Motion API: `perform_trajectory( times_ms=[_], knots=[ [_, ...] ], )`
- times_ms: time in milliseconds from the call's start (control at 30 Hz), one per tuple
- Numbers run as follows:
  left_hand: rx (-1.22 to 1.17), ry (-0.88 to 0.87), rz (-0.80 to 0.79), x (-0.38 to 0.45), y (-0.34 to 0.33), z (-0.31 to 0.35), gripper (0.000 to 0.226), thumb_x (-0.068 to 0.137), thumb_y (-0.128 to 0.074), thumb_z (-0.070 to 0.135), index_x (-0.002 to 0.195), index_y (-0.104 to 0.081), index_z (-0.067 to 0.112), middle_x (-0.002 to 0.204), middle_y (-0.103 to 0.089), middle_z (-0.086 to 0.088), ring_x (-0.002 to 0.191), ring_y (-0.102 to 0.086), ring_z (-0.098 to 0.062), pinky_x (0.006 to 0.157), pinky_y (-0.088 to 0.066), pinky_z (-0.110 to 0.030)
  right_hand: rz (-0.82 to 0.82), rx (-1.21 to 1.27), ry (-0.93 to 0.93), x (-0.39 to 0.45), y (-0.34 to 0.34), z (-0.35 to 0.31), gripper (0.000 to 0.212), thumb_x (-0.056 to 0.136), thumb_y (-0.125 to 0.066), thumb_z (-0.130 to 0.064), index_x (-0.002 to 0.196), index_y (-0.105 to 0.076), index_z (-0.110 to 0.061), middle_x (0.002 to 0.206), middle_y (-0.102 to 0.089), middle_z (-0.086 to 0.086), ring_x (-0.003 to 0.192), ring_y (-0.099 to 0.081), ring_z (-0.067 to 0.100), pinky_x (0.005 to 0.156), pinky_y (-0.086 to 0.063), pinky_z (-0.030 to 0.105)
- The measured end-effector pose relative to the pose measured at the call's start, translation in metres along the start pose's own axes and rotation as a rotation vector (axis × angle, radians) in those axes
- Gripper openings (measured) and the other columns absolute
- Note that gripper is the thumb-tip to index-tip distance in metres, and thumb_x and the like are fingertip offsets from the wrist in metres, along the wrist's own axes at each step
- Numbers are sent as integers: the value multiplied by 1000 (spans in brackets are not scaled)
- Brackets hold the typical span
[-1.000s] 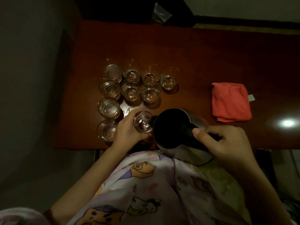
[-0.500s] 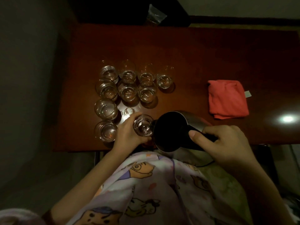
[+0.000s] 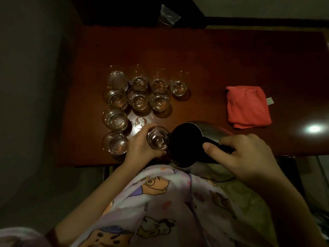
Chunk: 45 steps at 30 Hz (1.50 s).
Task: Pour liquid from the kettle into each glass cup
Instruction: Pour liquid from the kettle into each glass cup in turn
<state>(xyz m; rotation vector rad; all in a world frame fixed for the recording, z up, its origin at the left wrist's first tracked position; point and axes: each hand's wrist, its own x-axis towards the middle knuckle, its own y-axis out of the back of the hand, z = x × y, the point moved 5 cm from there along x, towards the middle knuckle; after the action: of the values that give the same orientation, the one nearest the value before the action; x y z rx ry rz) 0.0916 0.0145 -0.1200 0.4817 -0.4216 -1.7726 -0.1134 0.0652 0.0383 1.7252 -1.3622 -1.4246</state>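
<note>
A steel kettle (image 3: 185, 141) with a dark open mouth is tilted to the left at the table's near edge. My right hand (image 3: 243, 155) grips its black handle. Its spout touches the rim of a glass cup (image 3: 157, 139), which my left hand (image 3: 140, 145) holds from the left side. Several more glass cups (image 3: 140, 97) stand in rows further back and to the left; most hold clear liquid. One cup (image 3: 115, 145) stands just left of my left hand.
The dark red wooden table (image 3: 213, 65) carries a folded red cloth (image 3: 248, 106) at the right. A wet ring mark (image 3: 139, 122) lies behind my left hand. A clear packet (image 3: 168, 16) sits at the far edge. A cartoon-print blanket (image 3: 169, 202) covers my lap.
The kettle stays tilted against the held cup with both hands in place. The view has shifted slightly; the objects keep their places on the table.
</note>
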Motion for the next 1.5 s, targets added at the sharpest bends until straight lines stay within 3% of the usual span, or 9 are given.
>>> perform_trajectory(
  times_ms=[100, 633, 933, 1167, 1500],
  knots=[
    [16, -7, -8, 1, 0, 0, 75, 49, -89, 17, 115, -54, 22, 96, -51, 34, 89, -54, 7, 75, -38, 0, -8, -4, -8, -1, 1, -1, 55, 71, -34, -67, 49, -47, -18, 47, -46, -1, 52, -48, 18, 48, -26, 31],
    [66, -6, -14, 6, 2, 1, 77, 45, -90, 18, 114, -56, 21, 90, -52, 29, 84, -51, 8, 70, -35, 3, -24, -45, -4, 3, 6, -4, 55, 70, -34, -66, 52, -49, -16, 50, -46, 0, 54, -48, 20, 48, -26, 30],
    [86, -4, -16, 8, 3, 3, 79, 45, -91, 22, 115, -55, 22, 92, -55, 23, 87, -56, -1, 74, -43, -15, -32, -56, -4, 4, 7, -5, 57, 71, -32, -68, 54, -51, -17, 53, -48, 0, 55, -48, 20, 48, -27, 30],
    [52, 2, -34, 8, 0, 2, 76, 46, -91, 20, 114, -55, 22, 90, -53, 30, 88, -53, 7, 73, -39, 0, -52, -90, -25, 2, 8, -4, 60, 71, -29, -68, 60, -55, -16, 54, -48, -1, 53, -45, 13, 48, -28, 28],
    [20, 7, -24, 10, -2, 4, 74, 45, -91, 18, 111, -58, 22, 87, -53, 34, 87, -52, 12, 71, -35, 3, -60, -92, -40, 3, 7, -3, 60, 72, -28, -69, 60, -54, -16, 55, -47, 0, 54, -45, 15, 48, -28, 29]
  ],
)
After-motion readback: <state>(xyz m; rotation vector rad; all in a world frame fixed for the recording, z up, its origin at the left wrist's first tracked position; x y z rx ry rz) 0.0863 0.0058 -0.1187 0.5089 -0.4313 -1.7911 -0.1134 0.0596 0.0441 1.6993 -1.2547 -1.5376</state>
